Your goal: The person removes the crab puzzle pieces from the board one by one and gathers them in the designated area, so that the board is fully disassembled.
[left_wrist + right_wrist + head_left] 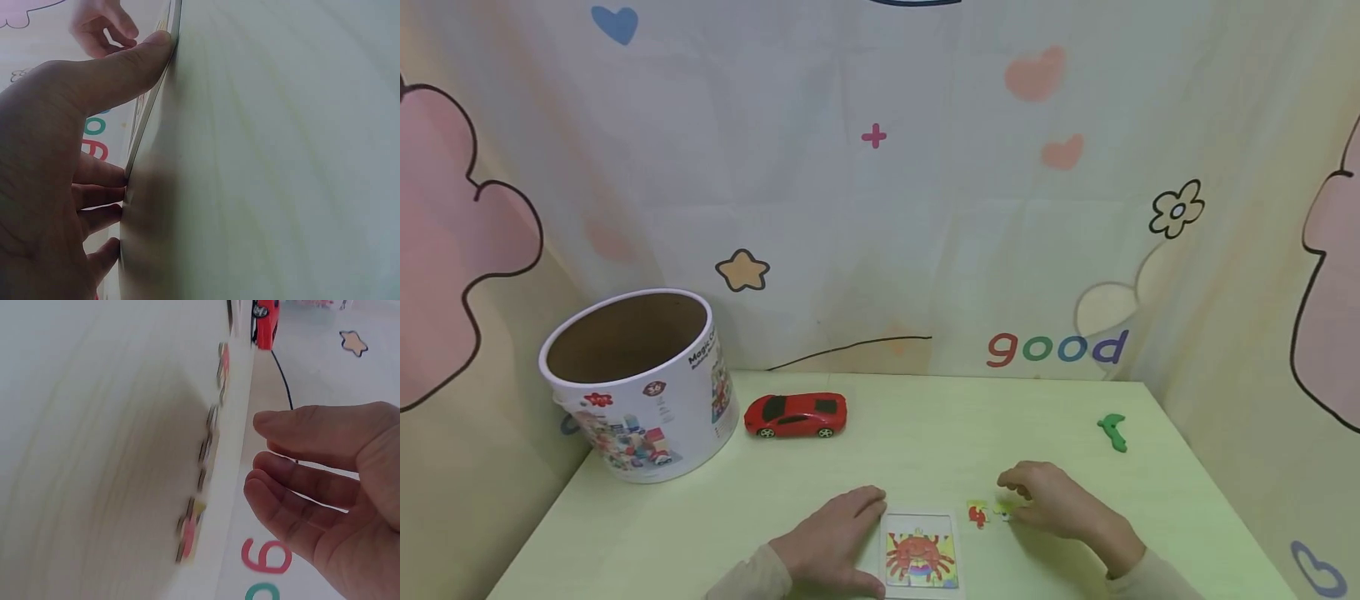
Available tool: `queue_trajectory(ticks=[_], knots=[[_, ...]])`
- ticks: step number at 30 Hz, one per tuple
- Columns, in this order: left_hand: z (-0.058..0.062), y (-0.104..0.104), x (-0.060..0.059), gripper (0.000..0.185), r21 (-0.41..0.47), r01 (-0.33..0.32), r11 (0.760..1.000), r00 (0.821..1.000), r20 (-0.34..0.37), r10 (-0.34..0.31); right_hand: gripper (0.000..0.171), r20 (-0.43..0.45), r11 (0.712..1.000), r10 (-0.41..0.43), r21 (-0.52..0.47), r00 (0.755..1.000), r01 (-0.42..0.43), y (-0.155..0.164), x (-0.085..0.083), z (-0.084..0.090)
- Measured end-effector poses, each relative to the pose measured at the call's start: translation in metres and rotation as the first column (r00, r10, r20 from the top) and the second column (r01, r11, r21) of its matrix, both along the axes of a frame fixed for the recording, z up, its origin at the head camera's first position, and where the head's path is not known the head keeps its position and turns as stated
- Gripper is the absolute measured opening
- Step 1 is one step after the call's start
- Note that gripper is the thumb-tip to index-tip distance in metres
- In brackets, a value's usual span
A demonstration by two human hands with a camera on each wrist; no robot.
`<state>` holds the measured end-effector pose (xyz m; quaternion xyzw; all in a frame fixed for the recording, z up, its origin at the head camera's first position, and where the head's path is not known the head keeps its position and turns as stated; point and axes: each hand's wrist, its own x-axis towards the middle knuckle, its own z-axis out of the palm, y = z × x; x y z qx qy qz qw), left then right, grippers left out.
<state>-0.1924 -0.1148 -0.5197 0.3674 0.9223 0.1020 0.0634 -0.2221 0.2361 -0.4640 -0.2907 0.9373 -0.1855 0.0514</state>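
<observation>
Resting flat, the left hand [831,542] is pressing the crab puzzle board [921,556] at the table's [925,433] near edge. Right hand [1060,504] is hovering over loose puzzle pieces [988,512] just right of the board, fingers relaxed, gripping nothing.

- Hands: two, left hand [835,542] and right hand [1060,500].
- Puzzle board [921,557]: one.
- Loose puzzle pieces: two, a red piece [977,516] and a yellow piece [1003,508].
- Tub [640,387]: one.
- Car [795,414]: one.
- Green toy [1112,432]: one.
- Surface [925,442]: one.
</observation>
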Motion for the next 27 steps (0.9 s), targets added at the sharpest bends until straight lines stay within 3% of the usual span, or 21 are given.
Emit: queue_trajectory(ticks=[7,15,27], knots=[[0.001,0.001,0.001,0.108,0.002,-0.002,1.0,1.0,0.002,0.002,0.027,-0.015,0.997,0.074,-0.027,0.997,-0.074,-0.024,0.005,0.005],[-0.001,0.002,0.001,0.107,0.0,-0.002,1.0,1.0,0.005,0.002,0.026,0.025,0.992,0.121,-0.034,0.992,-0.121,-0.045,0.005,0.003],[0.001,0.001,0.0,0.106,-0.01,-0.012,1.0,1.0,0.015,0.012,0.025,0.003,0.979,0.204,-0.031,0.979,-0.204,-0.071,0.006,-0.001]])
